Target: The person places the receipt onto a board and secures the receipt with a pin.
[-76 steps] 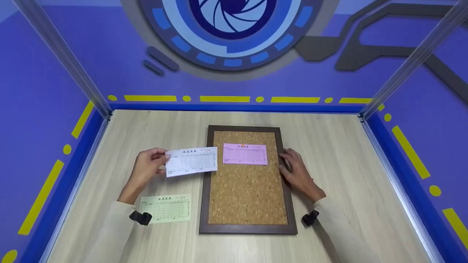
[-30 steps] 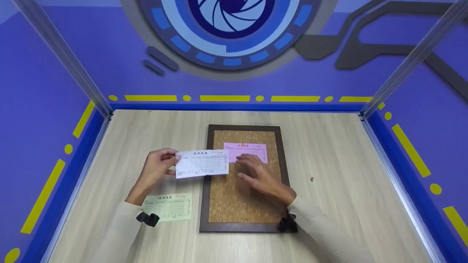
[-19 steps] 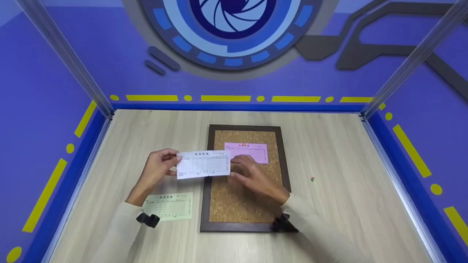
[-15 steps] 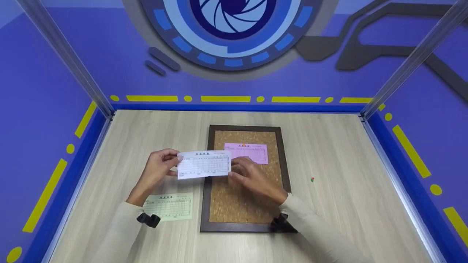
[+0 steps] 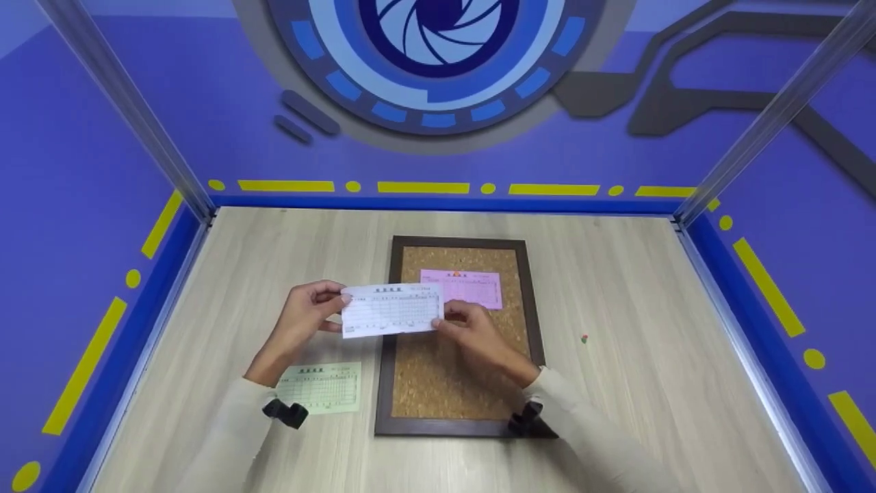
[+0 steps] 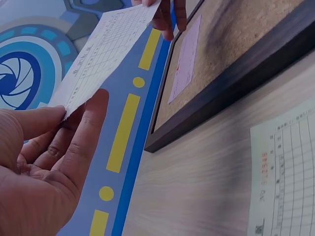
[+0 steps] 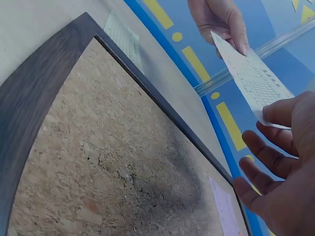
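Observation:
A white printed form slip (image 5: 391,310) is held in the air above the left side of the framed cork board (image 5: 458,383). My left hand (image 5: 304,318) pinches its left edge between thumb and fingers. At the opposite edge my right hand (image 5: 479,339) pinches it too, the thumb on the printed face; the right wrist view shows that thumb and forefinger (image 7: 279,112) meeting on the paper. A pink slip (image 5: 472,291) lies on the upper part of the cork, with an orange pushpin (image 5: 456,274) at its top edge.
A green slip (image 5: 321,390) lies on the table left of the board, partly behind the left wrist. A small red and green object, perhaps pushpins (image 5: 584,338), lies right of the board. Blue-purple panels (image 5: 438,164) enclose the table at the back and both sides.
My right hand has left the board's right edge, crossed over the cork and taken hold of the white slip's right edge. My left hand has carried the slip to the right.

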Tool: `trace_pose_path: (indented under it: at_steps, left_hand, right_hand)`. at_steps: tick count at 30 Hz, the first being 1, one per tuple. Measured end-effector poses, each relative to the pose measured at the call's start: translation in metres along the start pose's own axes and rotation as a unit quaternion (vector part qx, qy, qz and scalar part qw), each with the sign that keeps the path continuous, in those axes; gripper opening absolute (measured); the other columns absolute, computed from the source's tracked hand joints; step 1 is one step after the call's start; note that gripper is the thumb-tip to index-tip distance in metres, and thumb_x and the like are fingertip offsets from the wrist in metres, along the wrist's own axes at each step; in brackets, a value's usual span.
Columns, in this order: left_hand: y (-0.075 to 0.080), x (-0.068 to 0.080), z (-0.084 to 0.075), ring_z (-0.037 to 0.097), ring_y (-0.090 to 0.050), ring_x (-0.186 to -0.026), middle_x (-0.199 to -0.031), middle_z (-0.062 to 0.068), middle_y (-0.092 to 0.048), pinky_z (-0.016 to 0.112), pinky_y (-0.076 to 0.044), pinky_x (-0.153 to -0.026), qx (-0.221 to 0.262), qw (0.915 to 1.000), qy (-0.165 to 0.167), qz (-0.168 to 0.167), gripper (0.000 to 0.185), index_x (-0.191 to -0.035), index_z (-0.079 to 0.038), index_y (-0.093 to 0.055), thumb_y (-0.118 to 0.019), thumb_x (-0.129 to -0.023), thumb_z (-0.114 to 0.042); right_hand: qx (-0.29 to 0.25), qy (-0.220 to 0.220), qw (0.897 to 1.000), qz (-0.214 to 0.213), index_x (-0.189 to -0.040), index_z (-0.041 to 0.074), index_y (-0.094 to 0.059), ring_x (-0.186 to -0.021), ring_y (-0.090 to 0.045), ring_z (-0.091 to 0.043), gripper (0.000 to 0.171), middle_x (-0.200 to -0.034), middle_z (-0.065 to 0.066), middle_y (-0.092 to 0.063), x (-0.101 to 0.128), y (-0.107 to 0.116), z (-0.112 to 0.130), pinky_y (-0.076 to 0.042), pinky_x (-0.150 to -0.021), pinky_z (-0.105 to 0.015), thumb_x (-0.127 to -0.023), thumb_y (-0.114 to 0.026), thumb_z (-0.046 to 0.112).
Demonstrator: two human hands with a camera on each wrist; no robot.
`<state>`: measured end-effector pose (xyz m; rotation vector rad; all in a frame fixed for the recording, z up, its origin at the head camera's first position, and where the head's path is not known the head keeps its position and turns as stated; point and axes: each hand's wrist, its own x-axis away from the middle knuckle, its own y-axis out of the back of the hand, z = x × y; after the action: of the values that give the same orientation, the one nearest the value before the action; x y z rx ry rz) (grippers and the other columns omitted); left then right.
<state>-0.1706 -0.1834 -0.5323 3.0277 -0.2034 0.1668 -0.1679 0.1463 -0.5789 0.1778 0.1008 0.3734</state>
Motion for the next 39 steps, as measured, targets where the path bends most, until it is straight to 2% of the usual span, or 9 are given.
trace_pose_path:
  at_steps: [7, 11, 17, 21, 24, 34, 37, 39]
  left_hand:
    - [-0.012, -0.006, 0.003, 0.022, -0.075, -0.087, -0.105, 0.019, -0.077, 0.033, -0.067, -0.067, 0.021, 0.9997, -0.004, 0.008, 0.022, -0.122, 0.011, -0.071, -0.07, -0.105, -0.002]
    - [-0.019, -0.009, 0.005, 0.023, -0.075, -0.087, -0.105, 0.018, -0.077, 0.04, -0.068, -0.072, 0.016, 0.9998, -0.009, -0.002, 0.02, -0.122, 0.01, -0.072, -0.07, -0.106, -0.001]
    - [-0.038, -0.014, 0.007, 0.023, -0.075, -0.083, -0.1, 0.018, -0.076, 0.039, -0.067, -0.068, 0.028, 0.9991, -0.018, -0.026, 0.013, -0.115, 0.007, -0.074, -0.071, -0.104, -0.001]
    - [-0.052, -0.019, 0.01, 0.023, -0.073, -0.081, -0.097, 0.017, -0.074, 0.041, -0.067, -0.066, 0.039, 0.9986, -0.021, -0.027, 0.01, -0.111, 0.007, -0.073, -0.072, -0.103, 0.001]
    - [-0.061, -0.022, 0.013, 0.021, -0.071, -0.079, -0.094, 0.015, -0.073, 0.035, -0.065, -0.061, 0.042, 0.9986, -0.021, -0.026, 0.008, -0.109, 0.006, -0.074, -0.072, -0.102, 0.001]
    - [-0.085, -0.028, 0.028, 0.02, -0.065, -0.069, -0.089, 0.011, -0.072, 0.029, -0.057, -0.05, 0.031, 0.9988, -0.03, -0.021, 0.006, -0.105, 0.007, -0.075, -0.074, -0.1, 0.003]
    - [-0.09, -0.03, 0.032, 0.016, -0.063, -0.067, -0.089, 0.011, -0.072, 0.028, -0.055, -0.05, 0.015, 0.9992, -0.03, -0.022, 0.007, -0.106, 0.005, -0.076, -0.074, -0.101, 0.001]
    - [-0.094, -0.031, 0.035, 0.016, -0.062, -0.066, -0.09, 0.011, -0.073, 0.029, -0.055, -0.05, -0.002, 0.9992, -0.032, -0.024, 0.007, -0.106, 0.004, -0.077, -0.074, -0.101, 0.0]
  right_hand:
    - [-0.005, -0.011, 1.0, -0.01, -0.105, -0.007, -0.074, -0.094, -0.066, -0.019, 0.011, -0.102, -0.01, -0.074, 0.007, 0.011, 0.001, -0.054, -0.085, -0.027, -0.103, -0.07, 0.003]
    - [-0.018, -0.03, 0.999, -0.004, -0.105, -0.006, -0.072, -0.095, -0.068, -0.027, 0.011, -0.105, -0.014, -0.074, 0.011, 0.018, 0.001, -0.06, -0.083, -0.033, -0.105, -0.07, 0.005]
    - [-0.044, -0.062, 0.997, 0.003, -0.102, -0.008, -0.07, -0.083, -0.072, -0.025, 0.013, -0.095, -0.022, -0.074, 0.02, 0.031, 0.001, -0.064, -0.078, -0.039, -0.106, -0.068, 0.005]
    - [-0.044, -0.068, 0.997, -0.005, -0.099, -0.008, -0.069, -0.077, -0.071, -0.023, 0.015, -0.088, -0.021, -0.073, 0.027, 0.041, -0.002, -0.064, -0.071, -0.04, -0.106, -0.069, 0.005]
    - [-0.038, -0.064, 0.997, -0.01, -0.098, -0.009, -0.068, -0.074, -0.071, -0.023, 0.016, -0.087, -0.022, -0.073, 0.031, 0.049, -0.005, -0.065, -0.067, -0.041, -0.106, -0.07, 0.006]
    - [-0.027, -0.069, 0.997, -0.01, -0.104, -0.009, -0.071, -0.073, -0.07, -0.023, 0.018, -0.093, -0.03, -0.071, 0.046, 0.066, -0.02, -0.064, -0.062, -0.034, -0.108, -0.069, 0.009]
    - [-0.032, -0.08, 0.996, -0.015, -0.104, -0.011, -0.07, -0.07, -0.07, -0.022, 0.02, -0.093, -0.033, -0.07, 0.05, 0.068, -0.024, -0.063, -0.059, -0.031, -0.108, -0.069, 0.009]
    - [-0.021, -0.09, 0.996, -0.023, -0.102, -0.011, -0.07, -0.068, -0.07, -0.021, 0.021, -0.09, -0.029, -0.071, 0.052, 0.069, -0.026, -0.062, -0.057, -0.03, -0.107, -0.07, 0.01]
